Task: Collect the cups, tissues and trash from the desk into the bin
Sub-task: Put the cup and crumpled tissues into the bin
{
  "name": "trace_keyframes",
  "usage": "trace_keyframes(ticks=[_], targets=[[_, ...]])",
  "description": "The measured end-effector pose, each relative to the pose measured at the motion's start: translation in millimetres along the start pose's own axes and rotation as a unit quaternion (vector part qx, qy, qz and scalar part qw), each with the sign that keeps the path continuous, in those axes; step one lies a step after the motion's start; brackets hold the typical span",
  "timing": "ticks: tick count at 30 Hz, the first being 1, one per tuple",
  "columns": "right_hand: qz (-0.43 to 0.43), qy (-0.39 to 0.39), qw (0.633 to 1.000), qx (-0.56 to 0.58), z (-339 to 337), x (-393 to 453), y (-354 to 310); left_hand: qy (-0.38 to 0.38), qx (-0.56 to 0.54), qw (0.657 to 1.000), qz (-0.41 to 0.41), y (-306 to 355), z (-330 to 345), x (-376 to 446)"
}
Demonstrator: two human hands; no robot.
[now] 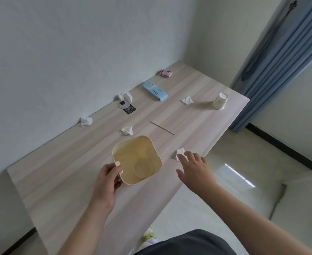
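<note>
A cream square bin (156, 155) stands on the wooden desk (63, 181) near its front edge, and nothing shows inside it. My left hand (108, 179) grips the bin's near-left handle. My right hand (194, 167) reaches over a crumpled white tissue (179, 153) right of the bin, fingertips touching it. More crumpled tissues lie behind the bin (127, 130), at the wall (86, 121), by the grommet (126, 96) and mid-desk right (187, 100). A white paper cup (220, 101) stands near the far right edge. A thin wooden stick (162, 128) lies behind the bin.
A light blue tissue pack (155, 91) and a crumpled pink wrapper (166, 73) lie toward the far end. A round cable grommet (123, 104) and a black tag (129, 109) sit by the wall. Blue curtains (280, 57) hang at right; tiled floor lies beyond the desk edge.
</note>
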State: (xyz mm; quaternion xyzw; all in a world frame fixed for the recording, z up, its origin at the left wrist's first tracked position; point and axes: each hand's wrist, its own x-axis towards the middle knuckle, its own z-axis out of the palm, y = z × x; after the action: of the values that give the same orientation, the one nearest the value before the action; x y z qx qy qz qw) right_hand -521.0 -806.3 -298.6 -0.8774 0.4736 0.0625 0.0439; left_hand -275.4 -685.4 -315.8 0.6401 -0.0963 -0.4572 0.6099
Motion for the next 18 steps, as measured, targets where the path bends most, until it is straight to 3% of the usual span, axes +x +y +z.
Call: trace_keyframes(ticks=[9, 18], targets=[[-0.045, -0.086, 0.995, -0.025, 30, 65, 20, 0.047, -0.038, 0.998, -0.006, -2, -1, 17], [-0.032, -0.173, 0.984, 0.012, 80, 136, 50, 0.168, -0.015, 0.985, -0.023, -3, 47, 33]])
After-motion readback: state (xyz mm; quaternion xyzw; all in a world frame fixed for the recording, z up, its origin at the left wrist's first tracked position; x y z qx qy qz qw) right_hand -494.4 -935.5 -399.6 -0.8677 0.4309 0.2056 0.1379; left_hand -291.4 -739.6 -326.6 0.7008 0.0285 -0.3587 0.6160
